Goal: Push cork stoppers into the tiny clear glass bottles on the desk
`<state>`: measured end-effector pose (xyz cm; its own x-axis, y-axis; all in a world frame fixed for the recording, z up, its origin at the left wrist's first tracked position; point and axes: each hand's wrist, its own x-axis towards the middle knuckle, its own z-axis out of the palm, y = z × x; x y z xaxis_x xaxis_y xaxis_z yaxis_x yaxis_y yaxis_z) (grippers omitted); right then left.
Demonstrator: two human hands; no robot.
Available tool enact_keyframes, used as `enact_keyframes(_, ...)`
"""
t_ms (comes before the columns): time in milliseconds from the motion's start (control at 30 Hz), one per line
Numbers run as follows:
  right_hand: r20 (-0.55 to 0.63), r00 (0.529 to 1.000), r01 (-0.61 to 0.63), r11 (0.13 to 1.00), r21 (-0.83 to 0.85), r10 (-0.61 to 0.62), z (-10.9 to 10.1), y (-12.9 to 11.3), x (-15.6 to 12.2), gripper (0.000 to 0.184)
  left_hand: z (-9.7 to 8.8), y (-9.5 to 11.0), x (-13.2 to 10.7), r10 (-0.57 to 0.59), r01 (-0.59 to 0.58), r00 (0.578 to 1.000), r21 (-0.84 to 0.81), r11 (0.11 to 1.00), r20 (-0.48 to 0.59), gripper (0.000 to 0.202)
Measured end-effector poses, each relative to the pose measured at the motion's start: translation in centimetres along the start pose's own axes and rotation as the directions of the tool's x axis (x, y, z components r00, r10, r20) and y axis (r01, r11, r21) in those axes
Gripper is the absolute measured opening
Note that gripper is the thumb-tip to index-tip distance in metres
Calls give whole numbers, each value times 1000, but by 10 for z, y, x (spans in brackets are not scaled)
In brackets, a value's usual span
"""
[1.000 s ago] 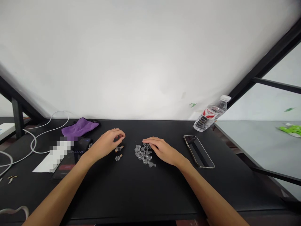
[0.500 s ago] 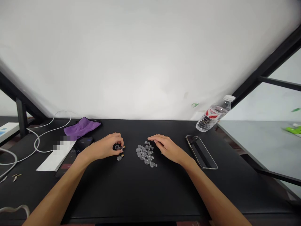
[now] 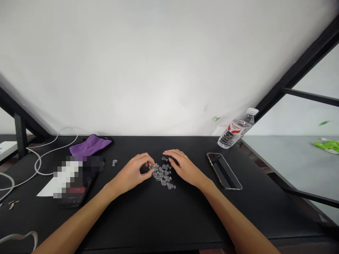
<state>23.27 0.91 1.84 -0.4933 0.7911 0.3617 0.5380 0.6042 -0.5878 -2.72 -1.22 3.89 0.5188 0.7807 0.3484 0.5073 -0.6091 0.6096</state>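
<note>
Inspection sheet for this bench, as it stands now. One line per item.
Surface: black desk.
Job's things: loose cluster of small glass bottles; one stray glass piece to the left.
Hands: left hand pinches a cork-topped glass bottle at the cluster's edge; right hand open, fingertips by the cluster.
Clutter: smartphone, water bottle, purple cloth, white paper.
Cables: white cable, looped.
Surroundings: white wall, black metal frame, grey table.
</note>
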Motion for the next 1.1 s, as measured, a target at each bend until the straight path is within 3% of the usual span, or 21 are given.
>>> enact_keyframes(167, 59, 997, -47, 999, 27, 45, 6, 3, -1, 36, 14, 2, -4, -4, 6, 999, 34, 999, -47, 10)
enact_keyframes(367, 92, 995, -40, 991, 126, 29, 3, -5, 0, 35, 14, -2, -3, 5, 0, 994, 46, 999, -108, 10)
enact_keyframes(800, 107, 994, -21, 989, 144, 5, 0, -10, 0, 33, 17, -3, -4, -11, 14, 996, 24, 1000, -90, 9)
enact_keyframes(967, 80, 997, -24, 986, 165, 11, -1, -18, 1, 19, 22, -2, -5, 41, -41, 992, 0, 999, -116, 11)
enact_keyframes(1100, 88, 996, -28, 977, 213, 9, -1, -29, 1, 27, 24, -3, -5, 78, -83, 987, -27, 996, -137, 11)
